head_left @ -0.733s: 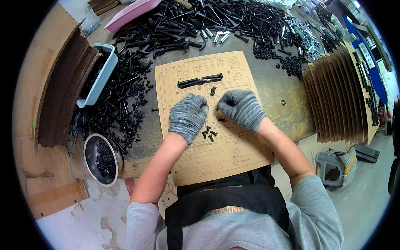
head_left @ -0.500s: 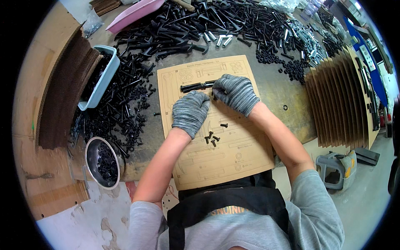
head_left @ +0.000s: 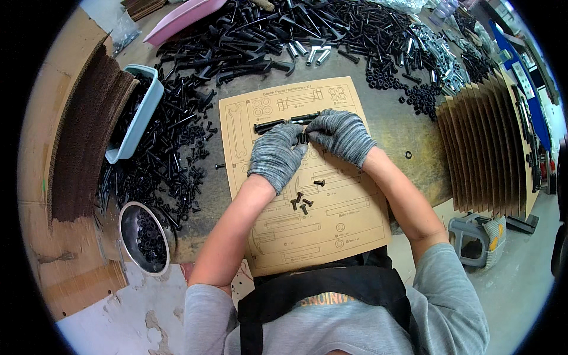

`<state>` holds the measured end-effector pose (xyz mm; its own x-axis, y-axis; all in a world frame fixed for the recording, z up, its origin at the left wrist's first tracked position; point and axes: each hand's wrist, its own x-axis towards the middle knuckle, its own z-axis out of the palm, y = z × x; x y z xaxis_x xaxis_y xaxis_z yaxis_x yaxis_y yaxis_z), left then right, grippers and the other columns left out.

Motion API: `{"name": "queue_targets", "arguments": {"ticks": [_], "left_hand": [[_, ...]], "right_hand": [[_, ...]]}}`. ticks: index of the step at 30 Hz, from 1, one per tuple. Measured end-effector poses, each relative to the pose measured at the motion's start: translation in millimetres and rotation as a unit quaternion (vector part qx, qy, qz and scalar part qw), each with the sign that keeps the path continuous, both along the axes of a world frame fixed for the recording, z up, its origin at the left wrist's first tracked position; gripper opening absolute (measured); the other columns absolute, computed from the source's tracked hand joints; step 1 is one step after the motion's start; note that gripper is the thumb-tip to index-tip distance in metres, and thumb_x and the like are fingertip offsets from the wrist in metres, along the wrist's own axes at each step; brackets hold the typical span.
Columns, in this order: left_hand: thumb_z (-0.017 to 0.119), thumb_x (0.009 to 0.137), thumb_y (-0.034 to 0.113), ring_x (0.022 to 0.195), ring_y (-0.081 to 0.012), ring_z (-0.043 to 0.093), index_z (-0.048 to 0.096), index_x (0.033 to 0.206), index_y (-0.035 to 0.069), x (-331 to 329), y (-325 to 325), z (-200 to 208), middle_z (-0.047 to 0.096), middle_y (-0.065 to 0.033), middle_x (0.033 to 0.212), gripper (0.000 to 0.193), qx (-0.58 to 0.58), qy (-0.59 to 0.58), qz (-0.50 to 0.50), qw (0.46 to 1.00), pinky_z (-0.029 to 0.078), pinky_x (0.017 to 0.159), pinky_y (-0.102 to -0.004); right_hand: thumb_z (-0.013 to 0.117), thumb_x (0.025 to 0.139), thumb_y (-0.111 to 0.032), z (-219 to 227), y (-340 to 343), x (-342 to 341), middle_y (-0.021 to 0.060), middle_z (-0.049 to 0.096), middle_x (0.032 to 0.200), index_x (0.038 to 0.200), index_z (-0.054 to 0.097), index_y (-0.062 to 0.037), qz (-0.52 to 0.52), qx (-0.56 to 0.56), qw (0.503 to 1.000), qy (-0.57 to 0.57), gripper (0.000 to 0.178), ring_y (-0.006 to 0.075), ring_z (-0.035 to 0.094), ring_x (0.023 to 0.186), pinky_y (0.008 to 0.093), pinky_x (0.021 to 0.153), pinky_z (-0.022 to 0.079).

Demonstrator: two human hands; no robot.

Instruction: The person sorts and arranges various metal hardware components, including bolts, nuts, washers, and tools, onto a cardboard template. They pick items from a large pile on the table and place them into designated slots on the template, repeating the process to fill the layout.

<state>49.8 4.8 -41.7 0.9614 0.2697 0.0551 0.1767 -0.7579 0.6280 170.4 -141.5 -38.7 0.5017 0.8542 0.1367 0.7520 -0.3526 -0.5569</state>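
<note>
A printed cardboard sheet [head_left: 355, 225] lies before me, marked with outlines of hardware. Over its upper half, my gloved left hand [head_left: 277, 155] pinches a small black piece [head_left: 303, 138], perhaps nuts or washers set on edge. My gloved right hand [head_left: 342, 137] has its fingers drawn together against the same piece from the right, partly hiding it. Just beyond the fingertips lie two long black bolts, a left one [head_left: 268, 126] and a right one [head_left: 305, 118], end to end. Several short black screws [head_left: 304, 208] rest lower on the sheet, with a single screw [head_left: 319, 183] beside them.
Black hammer-like parts [head_left: 248, 50] and bolts heap along the back, with silver sleeves [head_left: 322, 56] and black nuts [head_left: 423, 100]. At left stand a blue tray [head_left: 137, 127] and a metal bowl [head_left: 122, 236] of black rings. Cardboard sheets [head_left: 479, 148] stand at right.
My left hand has moved right and its fingertips now meet the small black piece by my right hand. The right hand has shifted slightly nearer me, showing more of the right bolt.
</note>
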Motion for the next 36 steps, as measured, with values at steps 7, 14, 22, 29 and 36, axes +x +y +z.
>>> {"name": "queue_targets", "arguments": {"ticks": [7, 14, 22, 29, 36], "left_hand": [[0.070, 0.076, 0.017, 0.073, -0.0216, 0.063, 0.068, 0.104, 0.007, 4.7, 0.4, 0.1, 0.067, -0.0114, 0.083, 0.030, -0.034, 0.013, 0.024, 0.999, 0.051, 0.071, -0.0330], [0.071, 0.076, 0.017, 0.073, -0.0218, 0.063, 0.068, 0.103, 0.007, 5.1, 1.1, -1.1, 0.067, -0.0112, 0.083, 0.028, -0.031, 0.014, 0.013, 0.999, 0.051, 0.072, -0.0330], [0.071, 0.078, 0.020, 0.084, -0.0256, 0.065, 0.068, 0.104, 0.008, 3.6, 2.4, 1.5, 0.068, -0.0127, 0.090, 0.029, 0.000, -0.037, -0.015, 0.999, 0.050, 0.079, -0.0349], [0.068, 0.080, 0.020, 0.088, -0.0264, 0.065, 0.065, 0.106, 0.003, -77.6, 5.8, 27.8, 0.066, -0.0146, 0.097, 0.031, -0.087, 0.040, -0.029, 0.995, 0.051, 0.081, -0.0356], [0.062, 0.083, 0.027, 0.089, -0.0311, 0.061, 0.067, 0.102, 0.011, -113.5, -11.1, 21.2, 0.063, -0.0123, 0.095, 0.025, 0.076, 0.054, -0.133, 0.987, 0.050, 0.080, -0.0399]], "right_hand": [[0.066, 0.080, -0.023, -8.6, 2.8, 3.0, 0.0095, 0.066, 0.088, 0.091, 0.070, -0.0114, 0.016, 0.046, 0.999, -0.015, 0.016, 0.0307, 0.063, 0.083, 0.0403, 0.076, 0.050], [0.065, 0.080, -0.023, -13.7, 0.8, -2.5, 0.0093, 0.064, 0.087, 0.091, 0.068, -0.0124, -0.002, 0.059, 0.998, -0.035, 0.015, 0.0300, 0.063, 0.082, 0.0399, 0.074, 0.050], [0.065, 0.082, -0.022, -18.3, 1.9, -11.6, 0.0099, 0.066, 0.089, 0.092, 0.068, -0.0112, -0.032, 0.090, 0.993, -0.075, 0.016, 0.0299, 0.063, 0.081, 0.0394, 0.074, 0.051], [0.067, 0.083, -0.030, 24.4, -46.1, -54.4, 0.0115, 0.068, 0.089, 0.092, 0.068, -0.0091, -0.038, -0.041, 0.995, 0.086, 0.023, 0.0277, 0.065, 0.081, 0.0365, 0.074, 0.052], [0.056, 0.087, -0.034, 13.5, -52.5, -96.3, 0.0128, 0.063, 0.093, 0.093, 0.064, -0.0151, -0.024, -0.099, 0.994, -0.045, 0.022, 0.0324, 0.063, 0.086, 0.0462, 0.073, 0.050]]}}
